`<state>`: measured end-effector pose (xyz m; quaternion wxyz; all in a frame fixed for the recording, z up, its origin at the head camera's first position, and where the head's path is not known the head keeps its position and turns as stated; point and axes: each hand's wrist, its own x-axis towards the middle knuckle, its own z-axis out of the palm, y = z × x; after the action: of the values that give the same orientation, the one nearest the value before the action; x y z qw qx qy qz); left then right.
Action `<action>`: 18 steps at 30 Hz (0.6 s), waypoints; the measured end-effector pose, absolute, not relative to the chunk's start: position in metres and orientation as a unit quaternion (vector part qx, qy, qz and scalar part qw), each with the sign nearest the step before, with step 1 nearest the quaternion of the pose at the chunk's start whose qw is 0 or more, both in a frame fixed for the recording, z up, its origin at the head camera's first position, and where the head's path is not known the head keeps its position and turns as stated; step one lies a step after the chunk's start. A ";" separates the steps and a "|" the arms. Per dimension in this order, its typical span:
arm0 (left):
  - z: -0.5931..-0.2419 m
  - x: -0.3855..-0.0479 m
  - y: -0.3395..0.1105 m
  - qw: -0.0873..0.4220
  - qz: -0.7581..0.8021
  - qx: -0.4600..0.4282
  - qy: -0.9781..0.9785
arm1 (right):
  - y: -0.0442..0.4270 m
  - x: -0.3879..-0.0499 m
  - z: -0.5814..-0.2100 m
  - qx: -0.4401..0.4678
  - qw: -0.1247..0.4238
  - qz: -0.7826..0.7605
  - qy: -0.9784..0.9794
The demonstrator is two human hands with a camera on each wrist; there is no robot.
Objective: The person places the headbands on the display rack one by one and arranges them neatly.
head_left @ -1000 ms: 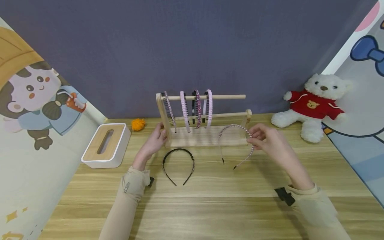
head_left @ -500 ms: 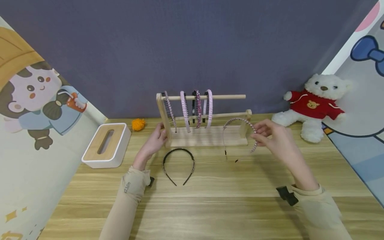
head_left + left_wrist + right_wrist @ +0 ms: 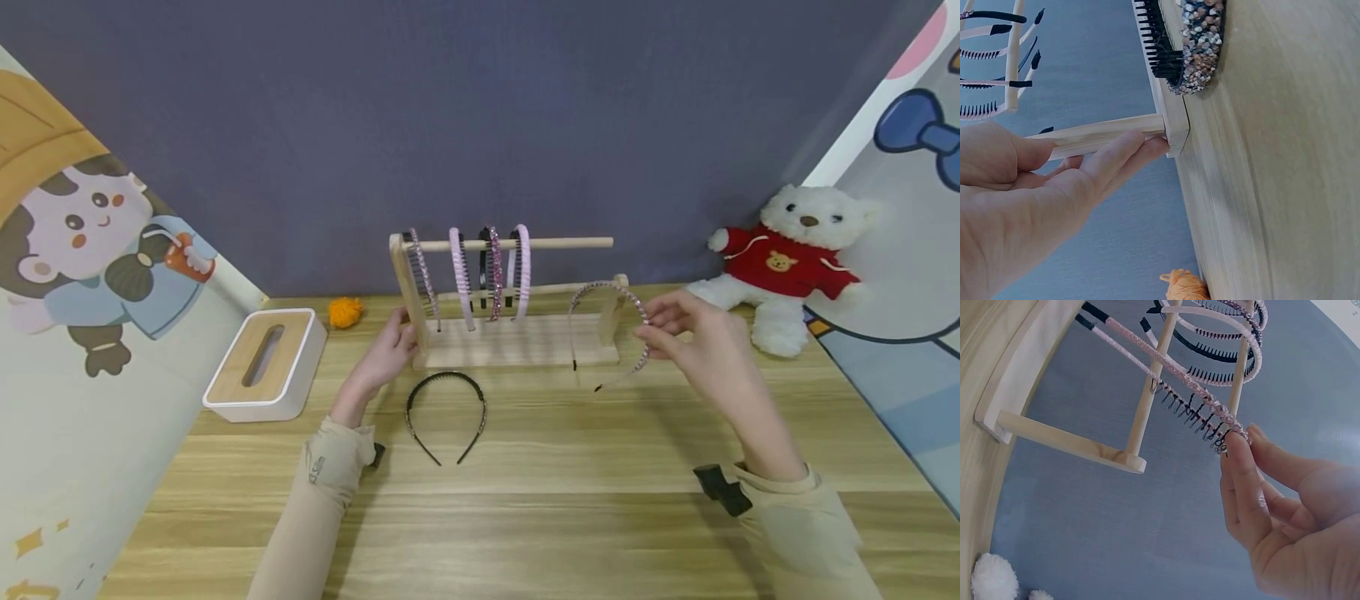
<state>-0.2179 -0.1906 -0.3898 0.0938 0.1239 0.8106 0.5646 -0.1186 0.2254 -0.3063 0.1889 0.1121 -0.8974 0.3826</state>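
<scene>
My right hand [image 3: 697, 337] pinches a thin pink beaded headband [image 3: 1172, 369] by one side of its arch. The toothed inner edge shows in the right wrist view. Its tips hang down in front of the right end of a wooden headband rack [image 3: 517, 354]. At the rack's left upright [image 3: 1104, 134], my left hand [image 3: 384, 354] holds the post between thumb and fingers. Several pink and dark headbands, among them a padded pink headband [image 3: 524, 271], hang over the upper bar. A black headband [image 3: 447, 375] with glittery stones lies on the table before the rack.
A white tissue box [image 3: 285, 400] with a wooden lid stands at the left, near an orange yarn ball [image 3: 346, 312]. A white teddy bear [image 3: 780, 258] in a red sweater sits at the right. Behind the rack rises a grey-blue wall [image 3: 480, 125].
My right hand has moved the pink beaded headband to the right and away from me, toward the rack's right end. My left hand stays at the left upright.
</scene>
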 end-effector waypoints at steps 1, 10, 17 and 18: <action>-0.390 -0.218 -0.191 0.094 0.565 0.124 0.811 | 0.225 -0.118 -0.306 0.111 0.190 0.386 -0.896; -0.390 -0.218 -0.190 0.095 0.565 0.121 0.811 | 0.225 -0.113 -0.298 0.100 0.209 0.379 -0.896; -0.390 -0.218 -0.191 0.097 0.566 0.123 0.809 | 0.224 -0.109 -0.290 0.095 0.208 0.374 -0.899; -0.390 -0.218 -0.191 0.097 0.566 0.123 0.809 | 0.224 -0.108 -0.289 0.094 0.209 0.372 -0.899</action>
<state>-0.2175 -0.1909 -0.3897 0.0970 0.1232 0.8093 0.5660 -0.1082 0.2237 -0.2894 0.2093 0.0939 -0.8992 0.3725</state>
